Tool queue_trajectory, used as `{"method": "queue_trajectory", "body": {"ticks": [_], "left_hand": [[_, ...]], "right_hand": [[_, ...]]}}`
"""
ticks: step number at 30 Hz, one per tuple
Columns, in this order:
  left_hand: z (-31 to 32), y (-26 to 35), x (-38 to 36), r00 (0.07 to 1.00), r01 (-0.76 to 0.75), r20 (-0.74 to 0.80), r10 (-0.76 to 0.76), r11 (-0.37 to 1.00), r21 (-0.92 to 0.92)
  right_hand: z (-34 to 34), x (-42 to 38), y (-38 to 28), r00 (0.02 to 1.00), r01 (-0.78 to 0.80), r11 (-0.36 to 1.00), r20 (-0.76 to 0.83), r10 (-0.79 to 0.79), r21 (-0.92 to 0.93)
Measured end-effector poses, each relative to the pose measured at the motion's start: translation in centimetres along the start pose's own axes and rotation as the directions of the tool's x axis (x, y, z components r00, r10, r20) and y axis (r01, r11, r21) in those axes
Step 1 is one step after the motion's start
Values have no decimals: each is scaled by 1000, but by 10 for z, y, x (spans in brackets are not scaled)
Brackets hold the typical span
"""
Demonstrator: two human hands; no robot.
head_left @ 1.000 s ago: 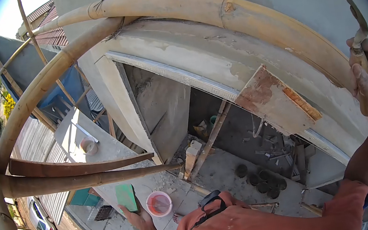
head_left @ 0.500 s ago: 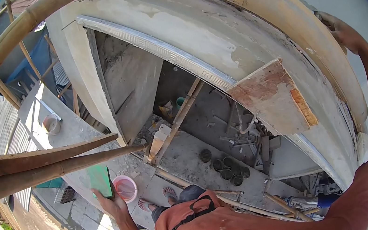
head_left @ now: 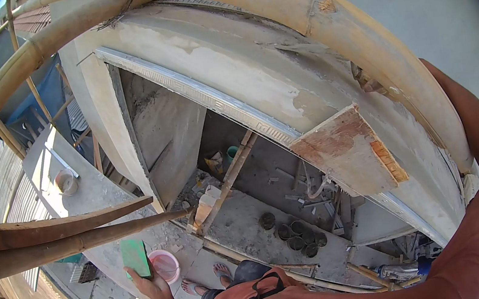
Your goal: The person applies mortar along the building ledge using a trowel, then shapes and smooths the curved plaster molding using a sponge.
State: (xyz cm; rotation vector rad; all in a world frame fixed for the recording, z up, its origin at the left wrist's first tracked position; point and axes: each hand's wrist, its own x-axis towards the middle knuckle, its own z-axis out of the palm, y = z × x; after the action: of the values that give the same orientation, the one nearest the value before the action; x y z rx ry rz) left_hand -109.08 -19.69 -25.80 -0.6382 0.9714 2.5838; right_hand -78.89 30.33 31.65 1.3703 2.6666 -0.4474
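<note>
My left hand (head_left: 153, 287) is closed on the lower edge of a green plastering float (head_left: 135, 257), a flat rectangular board held out at the lower left. A pink bucket (head_left: 165, 266) stands beyond it near my feet. My right arm reaches round behind a thick bamboo pole (head_left: 349, 18) at the upper right. Only part of my right hand (head_left: 369, 80) shows below that pole, near the plastered concrete ledge (head_left: 238, 52). The pole hides most of its fingers, so I cannot make out what they hold, if anything.
A stained plywood piece (head_left: 346, 147) juts from the ledge's metal-trimmed edge. Bamboo and timber poles (head_left: 81, 239) cross at left. Below are several dark pots (head_left: 296, 242), scattered offcuts, and a pail (head_left: 66, 182) on a board. Sandalled feet (head_left: 194, 287) stand on the planks.
My right hand has moved from the pale wall above the bamboo pole down and left, partly behind the pole. The view has shifted slightly. My left hand still holds the green float, now turned more face-on.
</note>
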Motion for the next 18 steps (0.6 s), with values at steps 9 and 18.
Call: {"method": "queue_trajectory", "body": {"ticks": [9, 18], "left_hand": [[3, -9, 4, 1000, 1, -17, -1, 1000, -26], [12, -10, -8, 999, -11, 46, 12, 1000, -25]], "right_hand": [[-9, -23, 19, 984, -110, 981, -119, 130, 157], [25, -15, 14, 974, -176, 930, -78, 212, 323]]}}
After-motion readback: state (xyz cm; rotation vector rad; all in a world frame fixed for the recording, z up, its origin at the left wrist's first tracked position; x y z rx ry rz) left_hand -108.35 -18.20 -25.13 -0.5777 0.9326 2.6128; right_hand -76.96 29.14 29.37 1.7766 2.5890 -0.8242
